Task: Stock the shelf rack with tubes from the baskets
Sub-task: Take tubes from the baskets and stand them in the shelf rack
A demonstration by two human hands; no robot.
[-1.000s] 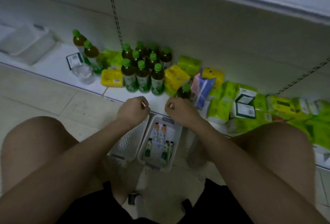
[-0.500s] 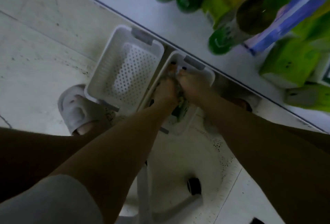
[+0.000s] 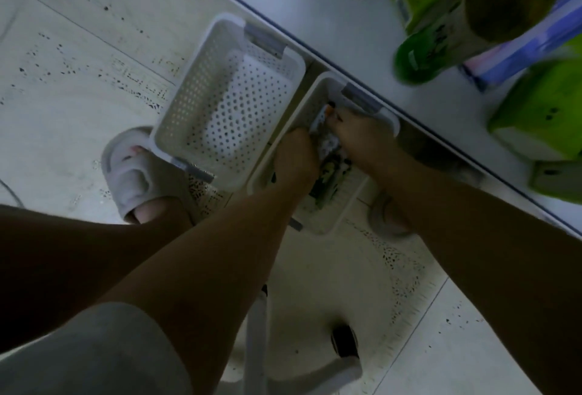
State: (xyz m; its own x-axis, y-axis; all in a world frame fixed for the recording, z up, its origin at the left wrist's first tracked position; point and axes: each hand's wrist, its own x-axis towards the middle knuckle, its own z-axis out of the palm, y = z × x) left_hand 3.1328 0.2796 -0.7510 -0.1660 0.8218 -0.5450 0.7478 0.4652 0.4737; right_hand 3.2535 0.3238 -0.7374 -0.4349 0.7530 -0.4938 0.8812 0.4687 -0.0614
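Observation:
Two white perforated baskets stand side by side on the floor against the shelf edge. The left basket (image 3: pixel 189 102) holds nothing. The right basket (image 3: pixel 321 86) holds several tubes (image 3: pixel 329 161) with white and green labels. Both my hands are down inside the right basket. My left hand (image 3: pixel 296 158) curls over the tubes on their left. My right hand (image 3: pixel 352 133) lies on their right, fingers around a white tube with an orange cap (image 3: pixel 321 117). The hands hide most of the tubes.
The white bottom shelf (image 3: pixel 330 17) runs diagonally at the upper right, with green-capped bottles (image 3: pixel 441 45) and green and yellow packs (image 3: pixel 544 111) on it. My slippered foot (image 3: pixel 132 171) sits left of the baskets. A white stool frame (image 3: pixel 261 331) stands below on the tiled floor.
A second ago both hands were raised above the baskets by the shelf. They dropped into the right basket and now close on the tubes; my view tipped steeply down.

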